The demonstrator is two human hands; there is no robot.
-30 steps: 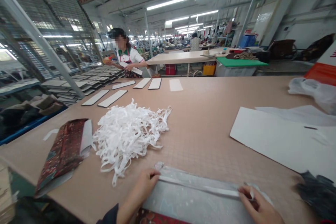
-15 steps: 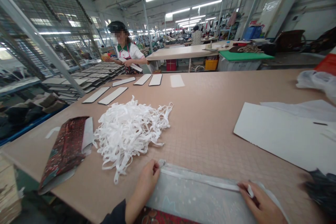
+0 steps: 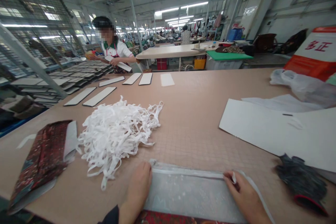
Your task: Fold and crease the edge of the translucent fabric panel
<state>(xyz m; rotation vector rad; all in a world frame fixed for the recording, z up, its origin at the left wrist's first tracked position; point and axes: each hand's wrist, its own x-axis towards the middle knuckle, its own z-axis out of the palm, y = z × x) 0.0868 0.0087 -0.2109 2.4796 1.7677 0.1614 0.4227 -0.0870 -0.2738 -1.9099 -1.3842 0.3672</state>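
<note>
A fabric piece (image 3: 194, 192) lies before me with its pale grey backing up and a red patterned part at the bottom edge. Along its far edge runs a white strip (image 3: 183, 171). My left hand (image 3: 139, 185) is closed at the fabric's far left corner; its fingertips are partly hidden. At the right end of the strip my right hand (image 3: 245, 192) pinches the strip against the fabric, a white end poking out between its fingers. Beyond my left hand sits a tangled heap of white strips (image 3: 118, 133). A folded red patterned fabric (image 3: 43, 157) rests further left.
White boards (image 3: 265, 126) and a dark glove (image 3: 301, 182) lie at right, near a plastic bag (image 3: 296, 84). Several pale panels (image 3: 99, 96) are spread at the table's far left. Beyond them, a co-worker (image 3: 115, 50) holds a panel beside stacked panels (image 3: 70, 71).
My view has turned to the right, so the tabletop things appear further left. Both hands keep hold at the fabric's far edge, which now looks straighter and more level.
</note>
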